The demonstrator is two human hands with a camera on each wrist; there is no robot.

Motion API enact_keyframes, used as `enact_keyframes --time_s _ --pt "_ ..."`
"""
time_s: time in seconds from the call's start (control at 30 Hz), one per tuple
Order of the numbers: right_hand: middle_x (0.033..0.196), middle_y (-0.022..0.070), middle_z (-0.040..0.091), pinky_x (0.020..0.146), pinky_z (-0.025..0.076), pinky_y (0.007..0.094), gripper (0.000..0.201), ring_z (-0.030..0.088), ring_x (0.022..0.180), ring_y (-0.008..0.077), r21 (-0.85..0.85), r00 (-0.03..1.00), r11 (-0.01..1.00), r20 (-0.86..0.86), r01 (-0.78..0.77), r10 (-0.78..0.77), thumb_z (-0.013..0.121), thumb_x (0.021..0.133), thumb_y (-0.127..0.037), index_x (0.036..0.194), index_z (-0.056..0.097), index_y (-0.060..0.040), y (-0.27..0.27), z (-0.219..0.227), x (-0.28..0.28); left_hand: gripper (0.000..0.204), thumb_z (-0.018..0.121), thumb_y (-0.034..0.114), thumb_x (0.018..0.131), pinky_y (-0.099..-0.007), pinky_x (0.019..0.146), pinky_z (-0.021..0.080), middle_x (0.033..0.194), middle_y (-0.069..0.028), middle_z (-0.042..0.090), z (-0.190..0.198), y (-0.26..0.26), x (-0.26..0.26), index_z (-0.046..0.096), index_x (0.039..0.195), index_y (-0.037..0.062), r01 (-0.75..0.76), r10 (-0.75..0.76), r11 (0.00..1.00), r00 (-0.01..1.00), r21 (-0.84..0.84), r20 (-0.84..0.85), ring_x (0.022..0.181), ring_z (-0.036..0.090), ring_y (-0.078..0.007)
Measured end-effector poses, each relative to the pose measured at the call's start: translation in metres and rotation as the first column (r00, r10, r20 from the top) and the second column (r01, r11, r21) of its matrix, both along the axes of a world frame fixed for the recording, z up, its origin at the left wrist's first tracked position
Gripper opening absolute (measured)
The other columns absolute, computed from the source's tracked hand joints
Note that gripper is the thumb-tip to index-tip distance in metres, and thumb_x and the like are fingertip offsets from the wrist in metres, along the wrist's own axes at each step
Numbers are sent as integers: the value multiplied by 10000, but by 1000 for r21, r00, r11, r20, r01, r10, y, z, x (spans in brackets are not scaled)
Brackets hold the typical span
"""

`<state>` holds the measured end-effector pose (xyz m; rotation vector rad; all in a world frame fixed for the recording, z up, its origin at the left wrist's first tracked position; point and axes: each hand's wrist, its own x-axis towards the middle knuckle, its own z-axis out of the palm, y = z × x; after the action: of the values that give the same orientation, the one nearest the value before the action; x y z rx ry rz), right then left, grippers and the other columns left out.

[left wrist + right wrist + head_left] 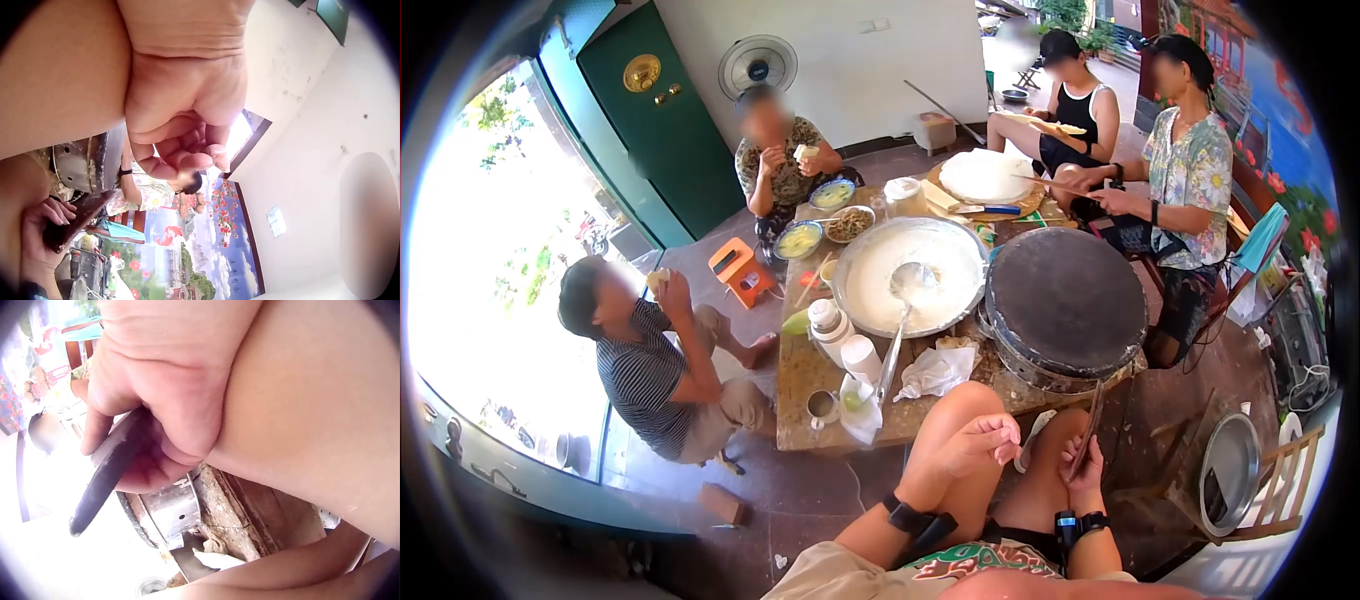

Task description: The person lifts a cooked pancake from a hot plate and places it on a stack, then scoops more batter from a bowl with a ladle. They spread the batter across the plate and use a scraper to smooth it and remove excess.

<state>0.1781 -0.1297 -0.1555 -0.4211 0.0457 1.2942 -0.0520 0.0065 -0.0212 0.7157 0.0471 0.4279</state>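
My left hand (980, 440) is at my left knee with its fingers loosely curled; the left wrist view shows nothing in it. By my right thigh, my right hand (1084, 468) grips a dark, flat scraper (106, 481) with a thin edge. In the left wrist view the scraper (81, 215) looks broad and brown, its near end covered by the fingers. Beyond the knees stands a round black griddle (1065, 300), its top bare. Left of it, a large metal basin (972, 300) holds white batter, with a long-handled ladle (890, 365) leaning in it.
On the table (800, 385) are a white thermos (830, 328), a metal cup (821, 404), crumpled paper (937, 372), bowls of food, a stack of thin pancakes (985, 176) and a blue-handled knife (990, 210). Several people sit around it. A metal basin (1250, 450) stands at right.
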Motion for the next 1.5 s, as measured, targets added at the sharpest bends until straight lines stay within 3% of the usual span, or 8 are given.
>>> enact_keyframes --time_s 0.33,0.43,0.63,0.73,1.13,1.3,1.37,1.5 --pt "714 -5 463 576 434 272 218 439 685 141 -6 999 1000 37 9 -9 603 877 -314 907 564 -102 1 3 0 202 554 240 910 -285 751 390 620 16 444 3 0 0 593 849 51 20 -17 1000 994 21 -104 617 417 -108" --pt "739 2 419 580 393 259 224 387 669 127 -97 996 993 -50 66 -71 532 926 -271 1047 542 -83 2 10 -3 258 547 264 911 -297 775 387 609 7 439 7 0 1 561 740 71 -13 18 999 993 45 -114 617 418 -120" --pt "748 4 430 584 403 259 237 397 665 130 -19 998 998 -7 59 -59 539 924 -277 1050 539 -77 1 -1 2 418 472 324 928 -286 738 390 563 19 420 16 3 1 441 574 104 -17 21 984 1000 175 -23 637 430 -141" --pt "715 8 455 569 402 267 208 425 665 141 3 999 999 -26 37 -37 562 904 -293 921 543 -86 1 4 2 431 461 318 925 -292 752 388 551 14 406 12 4 4 420 555 100 4 2 983 999 186 -36 634 431 -150" --pt "751 14 453 595 399 267 225 408 668 137 0 996 1000 -85 9 -9 535 921 -286 982 551 -70 -2 2 5 428 510 330 914 -264 680 364 515 25 378 17 4 1 416 560 107 55 -55 998 998 25 -18 520 360 -102" --pt "751 20 464 598 398 270 219 416 672 140 52 999 999 -44 9 -7 542 916 -273 1002 552 -72 -2 -1 5 406 446 285 949 -308 718 382 539 -13 443 9 5 5 446 585 104 33 -36 994 999 109 19 555 423 -138" --pt "755 22 471 600 399 271 219 419 673 141 135 1000 991 -28 -3 7 542 915 -268 1020 551 -75 -1 -11 8 392 446 292 950 -313 722 385 554 -16 455 9 3 7 458 608 101 -21 20 995 1000 101 13 565 436 -141" --pt "756 23 475 599 414 275 215 430 684 149 90 999 996 -49 4 0 561 903 -272 986 549 -75 -3 -11 10 344 449 295 953 -319 726 393 595 -19 478 9 0 7 480 676 93 -62 63 997 998 41 -20 582 455 -144"
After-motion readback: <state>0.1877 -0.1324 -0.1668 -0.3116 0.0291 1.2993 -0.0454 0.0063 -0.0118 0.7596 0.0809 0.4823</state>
